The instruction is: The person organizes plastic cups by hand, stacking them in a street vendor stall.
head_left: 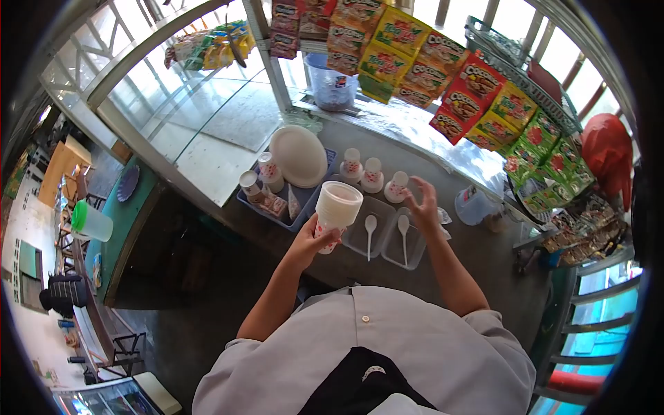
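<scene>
My left hand [308, 245] is wrapped round a stack of white paper cups [339, 200] with a red print, held tilted over the counter. My right hand [425, 205] is raised with its fingers apart and nothing in them. Its fingertips are close to one of several upside-down printed cups [396, 187] lined up at the back. Between my hands lie two clear plastic boxes [414, 261], side by side. One white spoon [371, 225] rests in the left box and another spoon [403, 225] in the right one.
A blue tray [278, 220] at left holds white round plates [299, 156], cups and small packets. To the right stands a clear plastic pitcher [472, 205]. Drink sachets [422, 67] hang overhead. A glass display case [214, 124] borders the left side.
</scene>
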`<state>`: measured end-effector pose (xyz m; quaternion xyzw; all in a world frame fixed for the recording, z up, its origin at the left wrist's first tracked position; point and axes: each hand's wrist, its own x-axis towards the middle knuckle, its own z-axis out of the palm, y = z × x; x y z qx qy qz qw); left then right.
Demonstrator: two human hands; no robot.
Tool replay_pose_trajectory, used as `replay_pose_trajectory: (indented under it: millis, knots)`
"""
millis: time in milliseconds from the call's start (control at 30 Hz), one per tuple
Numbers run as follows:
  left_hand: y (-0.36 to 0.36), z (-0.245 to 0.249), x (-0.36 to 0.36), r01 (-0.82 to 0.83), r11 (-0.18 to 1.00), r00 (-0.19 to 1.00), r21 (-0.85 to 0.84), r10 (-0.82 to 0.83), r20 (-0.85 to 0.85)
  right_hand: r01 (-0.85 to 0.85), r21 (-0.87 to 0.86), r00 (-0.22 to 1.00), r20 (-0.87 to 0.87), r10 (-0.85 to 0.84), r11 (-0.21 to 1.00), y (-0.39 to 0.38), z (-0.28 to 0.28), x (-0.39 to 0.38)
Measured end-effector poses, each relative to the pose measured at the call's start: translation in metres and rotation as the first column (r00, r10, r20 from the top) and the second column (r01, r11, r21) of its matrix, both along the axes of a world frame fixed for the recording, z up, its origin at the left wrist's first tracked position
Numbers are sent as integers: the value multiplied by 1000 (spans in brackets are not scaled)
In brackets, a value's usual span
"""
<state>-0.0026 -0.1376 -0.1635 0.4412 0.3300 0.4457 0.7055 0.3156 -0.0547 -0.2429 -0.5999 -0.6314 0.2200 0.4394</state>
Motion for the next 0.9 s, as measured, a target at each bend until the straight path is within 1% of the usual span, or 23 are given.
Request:
replay_pose_trajectory:
  millis: [33, 67, 100, 133, 167, 200, 233, 267, 300, 333, 367, 433, 467, 500, 533, 567, 633, 667, 700, 733, 767, 833, 900]
  knots:
    - [2, 5, 3, 71, 997, 989, 45, -64, -136, 19, 0, 1000, 5, -19, 1000, -12, 27, -6]
    - [3, 11, 7, 92, 995, 987, 42, -86, -133, -262, -78, 948, -205, 242, 962, -28, 62, -16]
    - [4, 17, 11, 183, 981, 956, 68, -161, -246, -529, -85, 787, -421, 451, 844, -43, 93, -23]
    - [6, 24, 15, 275, 958, 906, 88, -227, -358, -510, -87, 797, -422, 432, 856, -55, 120, -29]
    - [5, 35, 20, 296, 951, 901, 86, -248, -358, -606, -74, 742, -410, 530, 792, -67, 144, -33]
    - [4, 46, 26, 358, 929, 853, 91, -286, -437, -696, -63, 676, -394, 623, 715, -75, 159, -33]
    - [3, 52, 30, 416, 905, 799, 93, -314, -513, -684, -64, 687, -393, 611, 727, -79, 166, -29]
    - [3, 53, 32, 427, 899, 795, 93, -325, -512, -695, -157, 715, -246, 654, 701, -81, 172, -27]
    - [3, 54, 33, 470, 877, 763, 102, -345, -547, -693, -254, 712, -97, 695, 675, -82, 174, -25]
    - [2, 54, 34, 507, 855, 731, 110, -358, -581, -692, -254, 714, -95, 694, 676, -84, 171, -23]
    - [1, 56, 34, 503, 857, 734, 113, -355, -579, -679, -251, 725, -76, 685, 690, -85, 165, -20]
    - [-1, 59, 34, 517, 856, 687, 5, -411, -599, -675, -247, 726, -53, 686, 695, -86, 163, -14]
    - [-2, 54, 33, 507, 862, 691, 5, -403, -599, -672, -227, 736, -100, 670, 705, -88, 162, -11]
    - [-2, 46, 30, 513, 857, 729, 46, -407, -550, -668, -206, 743, -148, 652, 715, -88, 162, -9]
    - [-2, 39, 28, 517, 851, 763, 89, -412, -499, -675, -204, 737, -150, 659, 709, -86, 163, -8]
    - [-2, 33, 27, 512, 855, 764, 86, -407, -502, -667, -208, 744, -137, 654, 715, -86, 164, -8]
    - [-6, 32, 29, 433, 874, 843, 218, -308, -440, -661, -213, 749, -131, 649, 719, -87, 168, -12]
    - [-9, 32, 30, 433, 876, 842, 213, -308, -443, -674, -235, 733, -95, 673, 700, -88, 171, -20]
    - [-13, 45, 35, 414, 894, 853, 171, -316, -416, -685, -258, 715, -58, 696, 682, -89, 173, -27]
    - [-15, 52, 39, 396, 909, 864, 130, -321, -388, -686, -258, 715, -61, 697, 681, -90, 171, -34]
    - [-13, 47, 39, 396, 909, 863, 128, -322, -389, -692, -253, 704, -30, 709, 676, -93, 168, -41]
    - [-9, 35, 41, 441, 892, 767, 99, -317, -557, -698, -248, 692, 4, 722, 671, -95, 161, -45]
    - [-10, 29, 44, 411, 909, 780, 65, -314, -541, -701, -210, 690, 45, 723, 682, -94, 155, -43]
